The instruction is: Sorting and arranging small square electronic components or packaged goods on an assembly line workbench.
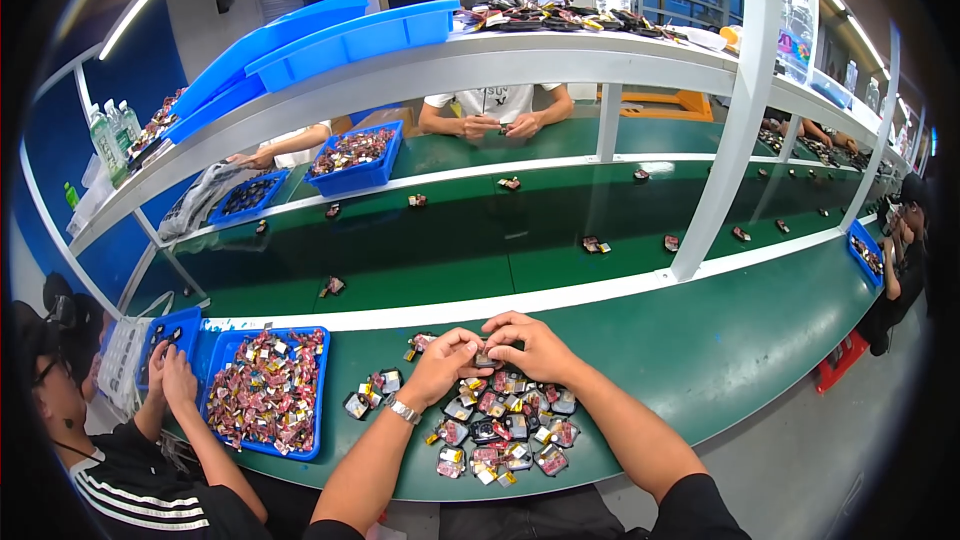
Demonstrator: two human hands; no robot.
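Both of my hands meet over the green worktop, fingers closed around one small dark electronic unit (pixel 485 359), partly hidden by the fingertips. My left hand (pixel 446 365), with a metal-banded watch on its wrist, pinches it from the left. From the right, my right hand (pixel 532 348) grips the same piece with thumb and fingers. Just below lies a spread of similar units (pixel 515 427), black casings with red circuit boards and silver or yellow parts. A smaller cluster of units (pixel 372 393) sits left of my left forearm.
A blue tray (pixel 323 390) heaped with red circuit boards stands to my left, beside a seated co-worker (pixel 150 470). Beyond a white rail, a green conveyor belt (pixel 450 260) carries scattered boards. White posts (pixel 735 110) hold a shelf with blue trays (pixel 350 45). Other people sit across and at right.
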